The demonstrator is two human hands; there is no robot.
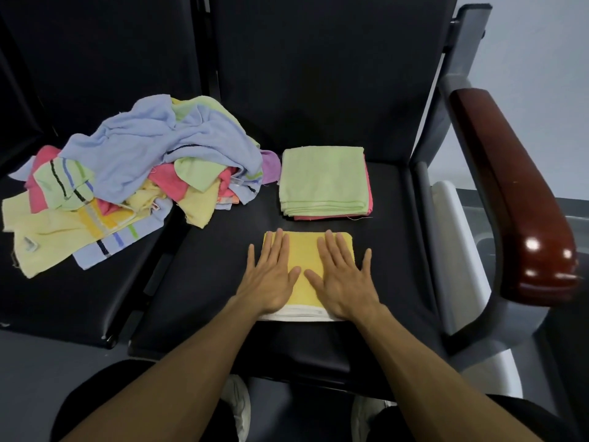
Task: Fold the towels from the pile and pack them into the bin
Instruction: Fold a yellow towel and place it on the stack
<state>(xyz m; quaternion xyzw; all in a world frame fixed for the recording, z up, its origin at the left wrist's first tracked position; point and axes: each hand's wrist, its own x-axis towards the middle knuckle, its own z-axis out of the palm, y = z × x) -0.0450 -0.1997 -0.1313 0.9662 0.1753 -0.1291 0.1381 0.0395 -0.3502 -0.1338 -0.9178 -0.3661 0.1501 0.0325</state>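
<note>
While the loose pile of towels (127, 180) sprawls at ten o'clock on the black seat (392, 282), I see a folded green-on-pink stack (323, 181) at twelve o'clock. At centre lies the folded yellow towel (302, 253), with my left hand (271, 275) and right hand (342, 279) pressing it, fingers flat and straight.

Both forearms extended, left hand (273, 275) and right hand (342, 277) flat, fingers spread
</note>
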